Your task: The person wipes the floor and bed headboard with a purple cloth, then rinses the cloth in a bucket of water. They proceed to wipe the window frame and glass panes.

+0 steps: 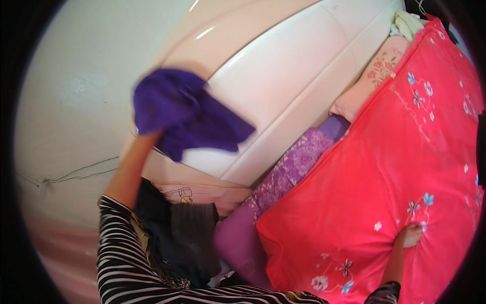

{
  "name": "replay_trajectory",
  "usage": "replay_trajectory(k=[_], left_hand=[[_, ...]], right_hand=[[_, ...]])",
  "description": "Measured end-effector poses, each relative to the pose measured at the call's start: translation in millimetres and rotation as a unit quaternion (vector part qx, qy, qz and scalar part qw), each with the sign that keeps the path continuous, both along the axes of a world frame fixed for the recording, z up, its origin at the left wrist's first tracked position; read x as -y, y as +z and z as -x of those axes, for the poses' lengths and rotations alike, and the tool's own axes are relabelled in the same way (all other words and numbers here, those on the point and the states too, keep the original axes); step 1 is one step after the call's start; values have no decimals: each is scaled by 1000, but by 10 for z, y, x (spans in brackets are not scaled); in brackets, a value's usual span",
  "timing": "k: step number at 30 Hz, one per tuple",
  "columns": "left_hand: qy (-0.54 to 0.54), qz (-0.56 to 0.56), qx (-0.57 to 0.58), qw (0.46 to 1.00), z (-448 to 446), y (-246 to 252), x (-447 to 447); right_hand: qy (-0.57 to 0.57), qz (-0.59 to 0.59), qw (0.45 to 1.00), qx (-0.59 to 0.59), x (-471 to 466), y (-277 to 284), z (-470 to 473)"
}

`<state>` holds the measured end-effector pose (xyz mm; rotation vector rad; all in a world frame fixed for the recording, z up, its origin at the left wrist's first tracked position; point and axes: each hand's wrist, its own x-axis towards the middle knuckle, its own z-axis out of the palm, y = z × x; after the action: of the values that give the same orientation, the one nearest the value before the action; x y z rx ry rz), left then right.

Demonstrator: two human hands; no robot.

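My left hand (155,136) is raised at the left and grips a purple cloth (178,106), which covers most of its fingers. The cloth is blurred and spreads out in front of a white glossy headboard panel (273,72). My right hand (411,235) is down on a red floral quilt (364,178), its fingers curled. Creases in the quilt run out from it; whether the fingers pinch the fabric cannot be told.
Beyond the quilt lie a pink floral pillow (383,72) and purple patterned bedding (292,163). Dark clothes (190,228) are heaped by my left arm, near a pink printed cloth (212,195). Green cords (83,169) hang against the pale wall (87,76). Pale yellow fabric (408,24) sits at the far corner.
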<state>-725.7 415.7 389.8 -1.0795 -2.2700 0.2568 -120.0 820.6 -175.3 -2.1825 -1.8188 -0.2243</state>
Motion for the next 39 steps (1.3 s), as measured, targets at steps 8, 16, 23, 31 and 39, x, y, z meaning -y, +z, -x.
replay_trajectory(k=[8,16,23,31,39], left_hand=[[22,-53,35,998,-121,595,-321],[-27,-148,235,960,74,813,-463],[-100,-127,254,954,172,860,-461],[-118,-102,233,960,354,827,-450],[-158,-159,215,951,229,738,-441]], right_hand=[[-11,6,999,-32,335,552,299],[229,327,538,-742,3145,2033,2841],[300,485,371,-733,3373,3606,4378],[373,390,459,-706,3518,4248,4910],[463,253,613,-588,3674,4068,5032]])
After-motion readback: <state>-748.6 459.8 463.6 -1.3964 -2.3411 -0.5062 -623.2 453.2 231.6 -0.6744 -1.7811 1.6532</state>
